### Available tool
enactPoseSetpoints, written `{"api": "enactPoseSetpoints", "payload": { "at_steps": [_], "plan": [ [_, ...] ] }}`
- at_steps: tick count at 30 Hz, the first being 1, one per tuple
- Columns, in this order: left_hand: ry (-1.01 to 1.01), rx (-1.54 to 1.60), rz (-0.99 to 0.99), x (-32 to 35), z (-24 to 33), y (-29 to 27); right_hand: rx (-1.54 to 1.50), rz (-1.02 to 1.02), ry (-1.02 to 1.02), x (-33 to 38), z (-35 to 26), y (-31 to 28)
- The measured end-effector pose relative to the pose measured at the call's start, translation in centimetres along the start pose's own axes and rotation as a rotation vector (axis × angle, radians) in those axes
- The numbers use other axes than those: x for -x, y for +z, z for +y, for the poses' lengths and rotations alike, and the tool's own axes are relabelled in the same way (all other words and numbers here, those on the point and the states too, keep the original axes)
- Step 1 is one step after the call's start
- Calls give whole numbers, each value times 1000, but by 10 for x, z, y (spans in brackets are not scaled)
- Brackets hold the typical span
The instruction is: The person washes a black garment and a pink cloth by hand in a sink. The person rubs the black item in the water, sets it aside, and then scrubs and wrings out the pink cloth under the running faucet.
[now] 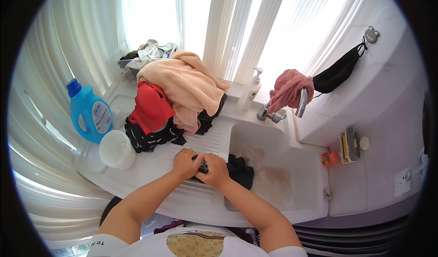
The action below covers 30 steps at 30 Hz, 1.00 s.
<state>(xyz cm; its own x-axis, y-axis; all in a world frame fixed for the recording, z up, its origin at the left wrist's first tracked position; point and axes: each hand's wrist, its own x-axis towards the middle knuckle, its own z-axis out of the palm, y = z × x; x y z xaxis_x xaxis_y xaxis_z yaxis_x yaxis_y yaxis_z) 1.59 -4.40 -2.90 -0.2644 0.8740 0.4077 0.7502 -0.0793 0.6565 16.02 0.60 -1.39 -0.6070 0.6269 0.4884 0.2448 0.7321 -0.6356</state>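
Side by side over the ribbed washboard (204, 141), my left hand (185, 164) and my right hand (214, 169) are both closed on a wet black cloth garment (240, 171). A bunched, shiny part of it shows between my thumbs. Its loose end drapes to the right, over the edge of the sink basin (299, 188), which holds cloudy water with some foam. What kind of garment it is, I cannot make out.
Left of the washboard are a pile with a peach towel (187, 81), red cloth (152, 109) and black patterned cloth (148, 136), a white tub (117, 150) and a blue detergent bottle (93, 113). Behind the basin stand a pump bottle (248, 93) and a faucet (301, 104) draped with a pink cloth (292, 90).
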Motion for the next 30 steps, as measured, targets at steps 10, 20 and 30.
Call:
{"api": "enactPoseSetpoints", "payload": {
  "at_steps": [10,20,30],
  "plan": [
    [107,-107,-364,21,35,-46,113,-557,429,87,68,-91],
    [-617,735,-488,10,108,30,124,-50,610,52,43,-248],
    [-647,1466,-676,-34,212,70,471,-113,421,-33,-67,-423]
  ]
}}
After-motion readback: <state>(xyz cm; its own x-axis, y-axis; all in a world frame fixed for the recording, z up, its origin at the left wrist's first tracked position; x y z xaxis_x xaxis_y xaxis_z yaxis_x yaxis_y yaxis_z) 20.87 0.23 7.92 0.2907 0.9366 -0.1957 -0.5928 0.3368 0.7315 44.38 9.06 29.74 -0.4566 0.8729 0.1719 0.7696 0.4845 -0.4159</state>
